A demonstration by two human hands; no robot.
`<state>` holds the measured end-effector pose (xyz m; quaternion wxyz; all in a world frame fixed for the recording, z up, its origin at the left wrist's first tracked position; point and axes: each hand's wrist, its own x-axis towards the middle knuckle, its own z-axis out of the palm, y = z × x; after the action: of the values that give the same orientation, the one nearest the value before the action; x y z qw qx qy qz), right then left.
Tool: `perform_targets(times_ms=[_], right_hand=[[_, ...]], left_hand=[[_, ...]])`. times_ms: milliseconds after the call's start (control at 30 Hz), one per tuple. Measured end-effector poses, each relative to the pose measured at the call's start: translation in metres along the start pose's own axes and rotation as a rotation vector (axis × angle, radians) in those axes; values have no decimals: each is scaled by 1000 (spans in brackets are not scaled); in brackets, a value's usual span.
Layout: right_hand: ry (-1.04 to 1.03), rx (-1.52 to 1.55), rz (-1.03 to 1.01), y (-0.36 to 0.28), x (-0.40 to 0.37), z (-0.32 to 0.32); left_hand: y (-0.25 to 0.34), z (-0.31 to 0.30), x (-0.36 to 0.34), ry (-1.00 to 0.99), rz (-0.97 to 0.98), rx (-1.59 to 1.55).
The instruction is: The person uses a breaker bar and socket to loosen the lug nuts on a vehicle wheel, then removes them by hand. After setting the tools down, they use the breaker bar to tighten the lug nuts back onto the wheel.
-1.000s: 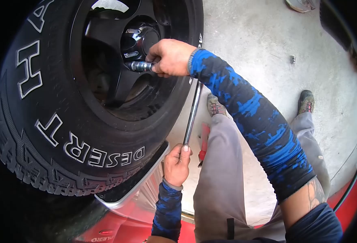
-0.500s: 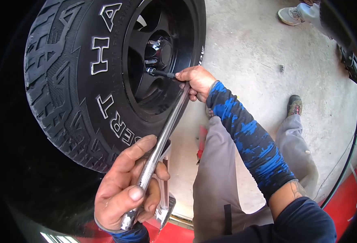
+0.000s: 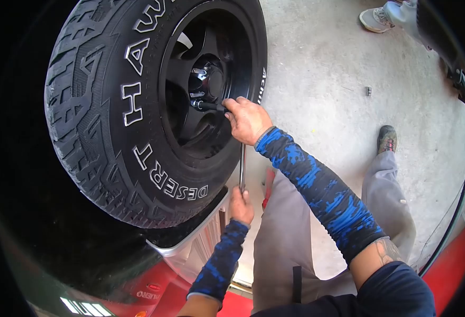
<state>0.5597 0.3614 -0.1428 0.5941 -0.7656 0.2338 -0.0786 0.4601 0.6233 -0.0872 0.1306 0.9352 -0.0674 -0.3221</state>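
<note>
A black wheel point(image 3: 190, 127) carries a tyre point(image 3: 87, 105) with white raised lettering. At its hub point(image 3: 215, 79), a socket point(image 3: 197, 104) sits over a spot on the lower edge, apparently on a lug nut that it hides. From it a dark extension bar point(image 3: 211, 106) runs out to my right hand point(image 3: 249, 120), which is closed around the joint with the socket wrench point(image 3: 242, 166). My left hand point(image 3: 241, 206) wraps the lower end of the wrench's chrome handle, which now hangs nearly straight down in view. The wrench head is hidden behind my right fingers.
A small metal socket point(image 3: 368, 91) lies on the concrete floor point(image 3: 322, 63). Another person's shoe point(image 3: 376, 20) is at the top right. A black hose point(image 3: 462, 185) curves down the right side. Red vehicle bodywork point(image 3: 164, 285) is below the tyre.
My left hand has moved away from the camera, up and right, closing around the handle after holding it loosely. The handle has swung more upright. My right hand has shifted slightly left and down.
</note>
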Motion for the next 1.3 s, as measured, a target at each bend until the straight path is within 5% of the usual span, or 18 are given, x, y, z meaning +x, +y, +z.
perform_targets(times_ms=[167,267,433,633,733,800,933,1167,1300], right_hand=[[-65,-212,-88,-4,-5,5],[-60,-368,-160,-4,8,3],[-45,-338,-148,1,13,12],[-123,-71,73,-7,16,11],[-95,-12,127,-14,14,12],[-78,-2,104,-9,24,6],[-88,-22,79,-4,28,4],[-221,93,92,11,37,6],[-183,23,73,11,18,-11]], left_hand=[[19,136,90,178,-192,-119],[55,166,109,151,-270,-188],[96,151,113,1,-334,-251],[93,59,62,-365,-347,-481],[46,80,57,-267,-101,-875],[43,96,80,-246,-112,-641],[-13,266,146,410,259,-382],[36,206,154,129,-333,-615],[3,219,158,118,-226,-699]])
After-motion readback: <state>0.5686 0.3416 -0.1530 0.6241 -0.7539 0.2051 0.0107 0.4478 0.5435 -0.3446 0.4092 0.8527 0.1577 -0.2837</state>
